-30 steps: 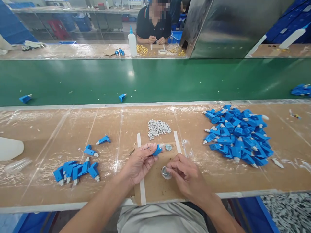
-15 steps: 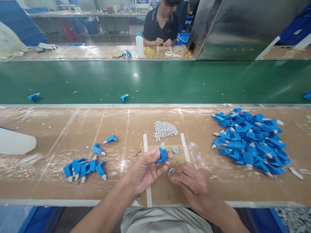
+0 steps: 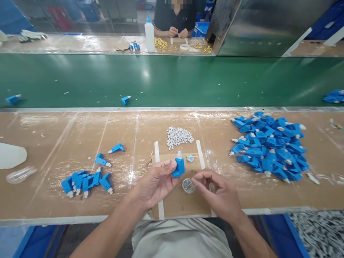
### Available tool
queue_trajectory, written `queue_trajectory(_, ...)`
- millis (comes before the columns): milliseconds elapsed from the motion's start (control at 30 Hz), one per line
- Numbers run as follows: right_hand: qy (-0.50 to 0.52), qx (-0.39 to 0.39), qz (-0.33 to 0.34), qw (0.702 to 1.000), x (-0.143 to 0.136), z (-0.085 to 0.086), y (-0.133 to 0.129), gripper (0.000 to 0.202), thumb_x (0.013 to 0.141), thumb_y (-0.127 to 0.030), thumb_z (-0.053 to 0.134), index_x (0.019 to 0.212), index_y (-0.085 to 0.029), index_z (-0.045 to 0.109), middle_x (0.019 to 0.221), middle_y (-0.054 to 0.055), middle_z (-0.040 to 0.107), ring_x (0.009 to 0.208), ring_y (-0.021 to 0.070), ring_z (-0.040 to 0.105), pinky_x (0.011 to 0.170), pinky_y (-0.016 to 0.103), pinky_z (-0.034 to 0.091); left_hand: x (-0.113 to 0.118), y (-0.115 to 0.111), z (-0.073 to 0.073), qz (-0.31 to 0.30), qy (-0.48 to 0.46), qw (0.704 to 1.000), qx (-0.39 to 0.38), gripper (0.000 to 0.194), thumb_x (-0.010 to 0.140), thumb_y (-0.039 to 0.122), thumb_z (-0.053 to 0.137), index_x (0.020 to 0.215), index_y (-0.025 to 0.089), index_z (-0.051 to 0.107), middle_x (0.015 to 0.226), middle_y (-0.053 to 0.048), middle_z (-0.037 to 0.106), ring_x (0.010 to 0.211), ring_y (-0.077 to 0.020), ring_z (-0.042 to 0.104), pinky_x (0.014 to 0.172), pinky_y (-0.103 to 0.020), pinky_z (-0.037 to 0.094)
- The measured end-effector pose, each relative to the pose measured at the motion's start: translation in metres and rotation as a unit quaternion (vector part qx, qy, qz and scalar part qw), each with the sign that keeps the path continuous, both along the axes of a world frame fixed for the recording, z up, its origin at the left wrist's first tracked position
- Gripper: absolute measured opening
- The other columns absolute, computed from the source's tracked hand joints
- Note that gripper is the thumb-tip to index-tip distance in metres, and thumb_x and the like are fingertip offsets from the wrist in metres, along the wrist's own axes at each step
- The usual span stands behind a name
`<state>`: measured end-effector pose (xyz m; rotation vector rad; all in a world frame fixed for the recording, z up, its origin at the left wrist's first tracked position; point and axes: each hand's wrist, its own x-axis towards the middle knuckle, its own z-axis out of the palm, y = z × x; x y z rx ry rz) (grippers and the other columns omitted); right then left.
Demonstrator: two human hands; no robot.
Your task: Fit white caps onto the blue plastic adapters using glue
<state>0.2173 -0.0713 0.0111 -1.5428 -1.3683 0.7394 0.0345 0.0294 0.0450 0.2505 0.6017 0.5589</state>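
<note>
My left hand [image 3: 158, 182] pinches a blue plastic part [image 3: 178, 168] between thumb and fingers, its white tip pointing up. Just right of it, my right hand [image 3: 219, 191] has thumb and forefinger pressed together at the rim of a small round clear dish [image 3: 188, 186]. A thin line shows inside the dish; whether these fingers grip a fine tool or the rim itself cannot be made out. Beyond the hands lies a heap of small pale grey pieces [image 3: 178, 137]. A bluish lump with a thin stick [image 3: 190, 158] rests near the right tape strip.
A large heap of blue parts [image 3: 270, 147] covers the table's right; a smaller group [image 3: 84, 182] lies left. A green belt [image 3: 172, 80] carries a few blue parts. Across it, a person [image 3: 176, 21] works beside a white bottle [image 3: 149, 36]. Another white container [image 3: 12, 156] lies left.
The view has tipped downward. My right hand has drawn back slightly from the dish, so more of it shows. The blue part remains in my left hand, now turned a little.
</note>
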Motion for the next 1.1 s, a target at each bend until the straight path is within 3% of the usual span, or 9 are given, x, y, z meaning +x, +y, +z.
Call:
queue_trajectory(133, 0.145, -0.006, -0.101, 0.984, 0.013, -0.003, 0.002, 0.011, 0.084, -0.029, 0.077, 0.085, -0.020, 0.071, 0.076, 0.002, 0.071, 0.065, 0.0162, 0.065, 0.058, 0.026, 0.053, 0.000, -0.002, -0.001, -0.039, 0.008, 0.999, -0.022, 0.014, 0.078, 0.016, 0.079, 0.082, 0.006, 0.070, 0.079, -0.007, 0.064, 0.067, -0.0092, 0.060, 0.054, -0.014, 0.047)
queue_trajectory(267, 0.210, 0.044, -0.130, 0.968, 0.019, 0.008, 0.005, 0.012, 0.081, -0.026, 0.081, 0.089, -0.022, 0.072, 0.082, 0.003, 0.073, 0.072, 0.0171, 0.068, 0.064, 0.027, 0.055, 0.003, -0.007, -0.003, -0.065, 0.009, 0.998, -0.020, 0.012, 0.083, 0.016, 0.074, 0.084, 0.004, 0.069, 0.079, -0.007, 0.060, 0.064, -0.0076, 0.060, 0.053, -0.011, 0.048)
queue_trajectory(500, 0.113, 0.170, -0.128, 0.971, 0.001, 0.042, 0.015, 0.011, 0.084, -0.014, 0.075, 0.089, -0.023, 0.072, 0.080, 0.002, 0.070, 0.072, 0.0170, 0.065, 0.063, 0.028, 0.052, 0.008, -0.014, -0.004, -0.107, -0.003, 0.994, -0.013, 0.015, 0.089, 0.019, 0.067, 0.083, 0.005, 0.067, 0.076, -0.007, 0.058, 0.064, -0.0068, 0.059, 0.051, -0.008, 0.045)
queue_trajectory(700, 0.060, 0.161, -0.115, 0.978, -0.004, 0.037, 0.015, 0.012, 0.085, -0.013, 0.074, 0.091, -0.024, 0.072, 0.079, 0.003, 0.070, 0.072, 0.0192, 0.064, 0.060, 0.031, 0.050, 0.007, -0.016, -0.004, -0.114, 0.010, 0.993, -0.015, 0.016, 0.088, 0.021, 0.068, 0.084, 0.006, 0.068, 0.075, -0.007, 0.058, 0.060, -0.0056, 0.056, 0.048, -0.007, 0.044)
queue_trajectory(1100, -0.038, 0.254, -0.033, 0.966, -0.005, 0.044, 0.014, 0.035, 0.076, 0.003, 0.072, 0.098, -0.024, 0.070, 0.078, 0.003, 0.072, 0.068, 0.0207, 0.065, 0.061, 0.038, 0.050, 0.006, -0.015, -0.010, -0.124, 0.017, 0.992, 0.009, 0.019, 0.082, 0.025, 0.076, 0.083, 0.008, 0.069, 0.075, -0.003, 0.057, 0.058, -0.0049, 0.057, 0.047, -0.007, 0.043)
